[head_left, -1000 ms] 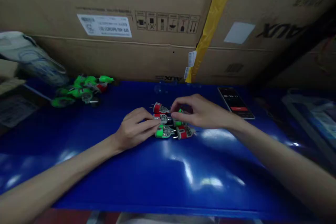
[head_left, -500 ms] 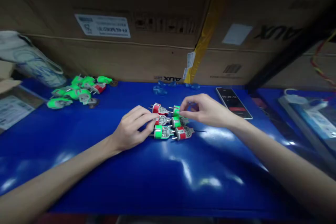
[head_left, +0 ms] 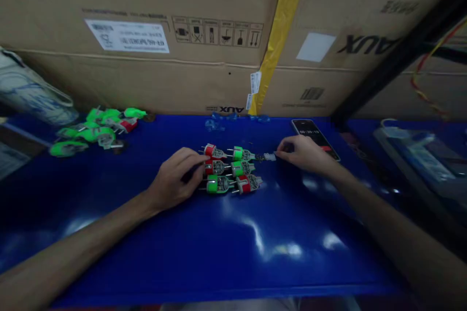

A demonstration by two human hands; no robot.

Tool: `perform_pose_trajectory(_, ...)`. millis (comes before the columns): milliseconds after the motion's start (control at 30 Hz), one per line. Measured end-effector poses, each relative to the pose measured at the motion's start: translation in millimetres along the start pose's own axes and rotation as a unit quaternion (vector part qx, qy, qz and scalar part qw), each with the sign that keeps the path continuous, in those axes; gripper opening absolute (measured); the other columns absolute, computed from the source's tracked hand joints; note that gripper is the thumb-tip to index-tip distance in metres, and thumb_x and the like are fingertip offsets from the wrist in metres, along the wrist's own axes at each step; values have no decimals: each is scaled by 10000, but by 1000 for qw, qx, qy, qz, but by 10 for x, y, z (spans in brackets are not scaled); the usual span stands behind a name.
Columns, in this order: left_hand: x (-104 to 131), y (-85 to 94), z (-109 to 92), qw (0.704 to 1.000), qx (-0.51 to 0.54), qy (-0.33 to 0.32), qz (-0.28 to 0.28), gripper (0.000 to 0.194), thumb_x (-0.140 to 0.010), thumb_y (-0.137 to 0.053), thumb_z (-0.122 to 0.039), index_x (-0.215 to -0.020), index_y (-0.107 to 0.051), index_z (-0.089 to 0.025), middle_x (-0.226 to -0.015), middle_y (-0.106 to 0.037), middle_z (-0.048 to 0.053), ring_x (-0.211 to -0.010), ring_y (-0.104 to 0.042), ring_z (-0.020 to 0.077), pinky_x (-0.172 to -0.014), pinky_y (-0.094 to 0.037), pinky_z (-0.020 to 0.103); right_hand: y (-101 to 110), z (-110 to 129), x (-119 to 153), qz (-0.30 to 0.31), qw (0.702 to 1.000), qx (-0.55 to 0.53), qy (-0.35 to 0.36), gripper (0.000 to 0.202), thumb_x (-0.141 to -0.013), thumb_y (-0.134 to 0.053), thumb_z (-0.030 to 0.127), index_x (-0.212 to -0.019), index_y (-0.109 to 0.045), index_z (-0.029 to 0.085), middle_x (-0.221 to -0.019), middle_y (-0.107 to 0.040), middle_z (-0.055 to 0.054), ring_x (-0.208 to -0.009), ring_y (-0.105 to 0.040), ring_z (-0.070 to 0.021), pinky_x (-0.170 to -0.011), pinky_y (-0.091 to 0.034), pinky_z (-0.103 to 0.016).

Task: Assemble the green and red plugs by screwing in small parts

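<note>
Plugs [head_left: 241, 169] (red, green) lie between a half-curled left hand [head_left: 173, 179] and narrowly pinched right hand [head_left: 303, 152], grip unclear from here.

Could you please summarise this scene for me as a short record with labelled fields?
Left hand: left hand, fingertips at the red plugs of the left column; grip unclear
Right hand: right hand, fingertips at a small pale piece; grip unclear
Plug group: six plugs, two columns of three, three red and three green
Far left: pile of plugs, mostly green
Right side: phone, partly hidden by the right hand
Surface: blue tabletop
Behind: cardboard box with yellow tape
</note>
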State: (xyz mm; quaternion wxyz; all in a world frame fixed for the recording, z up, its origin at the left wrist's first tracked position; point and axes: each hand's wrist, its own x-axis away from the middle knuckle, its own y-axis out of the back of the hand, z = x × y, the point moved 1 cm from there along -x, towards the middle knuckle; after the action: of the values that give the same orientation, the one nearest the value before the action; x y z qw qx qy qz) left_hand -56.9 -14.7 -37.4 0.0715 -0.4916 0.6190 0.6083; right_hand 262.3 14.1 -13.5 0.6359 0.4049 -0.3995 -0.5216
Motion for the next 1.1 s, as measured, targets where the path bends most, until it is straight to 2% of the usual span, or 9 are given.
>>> perform_pose_trajectory(433, 20, -21, 25, 1000, 1, 10, 15, 164, -915, -539, -128, -1038, -647, -134, -930, -673, 74, -824, -634, 160, -756, -528, 277, -22, 12, 54, 5, 999, 49, 0, 215, -831, -557, 274, -784, -740, 170, -786, -748, -74, -751, -675, -213, -635, -409, -277)
perform_pose_trajectory(600, 23, -25, 28, 1000, 3, 15, 20, 162, -918, -543, -128, -1045, -644, -132, -940, -666, 75, -834, -631, 157, -765, -523, 273, -16, 0, 68, 13, 999, 40, -1, 239, -837, -570, 340, -787, -731, 171, -800, -746, -77, -734, -672, -215, -625, -419, -282)
perform_pose_trajectory(833, 20, -22, 32, 1000, 4, 12, 17, 152, -924, -541, -122, -1039, -640, -130, -932, -665, 73, -831, -625, 146, -754, -525, 267, -11, 14, 100, 34, 999, 21, 4, 161, -810, -596, 281, -798, -719, 177, -825, -745, -51, -771, -681, -194, -661, -445, -264)
perform_pose_trajectory(1100, 12, -22, 24, 1000, 8, 19, 18, 150, -927, -535, -138, -1029, -646, -140, -924, -665, 66, -820, -633, 145, -743, -534, 265, -53, 24, 111, 22, 999, 46, 10, 168, -816, -577, 255, -806, -719, 166, -821, -748, -67, -747, -672, -201, -659, -430, -273)
